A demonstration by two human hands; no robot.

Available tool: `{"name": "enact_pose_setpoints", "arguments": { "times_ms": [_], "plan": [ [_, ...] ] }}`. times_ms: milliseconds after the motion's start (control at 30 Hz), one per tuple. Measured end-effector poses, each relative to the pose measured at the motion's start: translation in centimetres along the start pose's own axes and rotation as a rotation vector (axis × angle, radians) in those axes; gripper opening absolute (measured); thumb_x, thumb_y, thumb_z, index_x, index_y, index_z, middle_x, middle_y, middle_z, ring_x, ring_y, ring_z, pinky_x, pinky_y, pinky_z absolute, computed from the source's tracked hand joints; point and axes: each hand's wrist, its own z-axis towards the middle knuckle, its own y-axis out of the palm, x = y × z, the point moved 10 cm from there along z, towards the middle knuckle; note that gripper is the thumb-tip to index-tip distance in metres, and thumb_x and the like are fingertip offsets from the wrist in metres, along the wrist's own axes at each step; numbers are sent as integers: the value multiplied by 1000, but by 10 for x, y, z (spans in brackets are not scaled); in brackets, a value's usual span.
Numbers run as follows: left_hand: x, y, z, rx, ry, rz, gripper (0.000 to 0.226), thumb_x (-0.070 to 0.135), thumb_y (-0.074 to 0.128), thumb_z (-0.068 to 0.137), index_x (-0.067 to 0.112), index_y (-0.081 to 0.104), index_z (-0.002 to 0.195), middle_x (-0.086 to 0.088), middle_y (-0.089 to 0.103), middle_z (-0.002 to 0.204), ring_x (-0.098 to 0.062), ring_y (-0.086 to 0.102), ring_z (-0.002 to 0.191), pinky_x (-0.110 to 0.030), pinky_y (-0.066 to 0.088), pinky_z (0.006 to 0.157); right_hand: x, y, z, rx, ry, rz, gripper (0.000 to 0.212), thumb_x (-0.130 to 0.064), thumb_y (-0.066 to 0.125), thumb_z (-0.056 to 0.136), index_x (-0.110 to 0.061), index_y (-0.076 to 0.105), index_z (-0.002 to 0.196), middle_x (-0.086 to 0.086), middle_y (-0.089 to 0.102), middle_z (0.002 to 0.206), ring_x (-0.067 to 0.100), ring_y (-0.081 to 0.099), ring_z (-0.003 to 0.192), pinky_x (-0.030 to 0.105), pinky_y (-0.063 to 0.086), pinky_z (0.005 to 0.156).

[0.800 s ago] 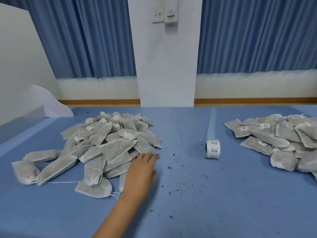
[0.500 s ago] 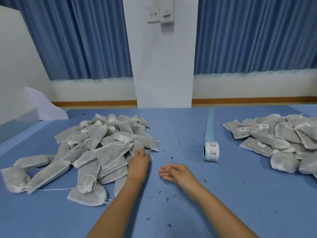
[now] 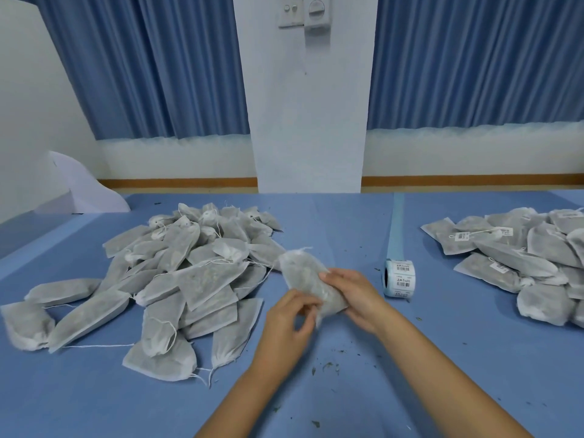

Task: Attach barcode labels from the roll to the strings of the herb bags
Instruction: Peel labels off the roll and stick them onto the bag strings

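A: One herb bag (image 3: 303,273) is up off the table (image 3: 442,374), held in both hands at centre, between the unlabelled pile (image 3: 177,279) and the label roll (image 3: 398,278).

B: The right hand (image 3: 350,295) has its fingers wrapped under the bag, thumb on top. The left hand (image 3: 289,314) is curled in at the near end, pinching the edge there. Whether it has the string, I can't tell.

A: That's the job now, I'd say: find the string and pull it free of the bag.

B: Agreed. Best if the right hand steadies the body lightly. The fabric looks thin, and herb flecks (image 3: 328,365) dot the cloth. Draw the string out straight, so there's a clean length to fold a label round.

A: The roll stands on edge just right of the right hand, backing strip (image 3: 397,229) trailing away. Easy reach.

B: And the tagged ones lie in the labelled pile (image 3: 521,257), far right, well apart.
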Motion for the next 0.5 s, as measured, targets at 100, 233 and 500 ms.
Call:
{"name": "enact_pose_setpoints", "arguments": {
  "times_ms": [100, 233, 500],
  "plan": [
    [-36, 3, 10, 135, -453, -364, 21, 19, 63, 93, 18, 58, 114, 3, 61, 111, 5, 59, 96, -11, 46, 82, -27, -18, -18, 174, -250, -166, 14, -6, 62, 89, -12, 68, 100, 3, 72, 97, 15, 68, 89, 27, 54, 77],
    [-31, 43, 29, 144, -588, -532, 12, 25, 58, 96, 16, 59, 105, 2, 68, 96, -1, 65, 84, -14, 48, 72, -19, -14, -41, 137, -377, -310, 25, 7, 65, 81, -15, 64, 93, -8, 70, 89, 5, 66, 90, 13, 48, 76],
    [11, 92, 49, -107, 15, 167, 10, 20, 51, 89, 16, 58, 95, 10, 52, 90, -12, 48, 87, -25, 33, 75, -34, -72, -33, 165, -431, -261, 32, 8, 60, 87, -13, 62, 111, 8, 63, 105, 12, 59, 84, 24, 50, 75]
  ]
}}
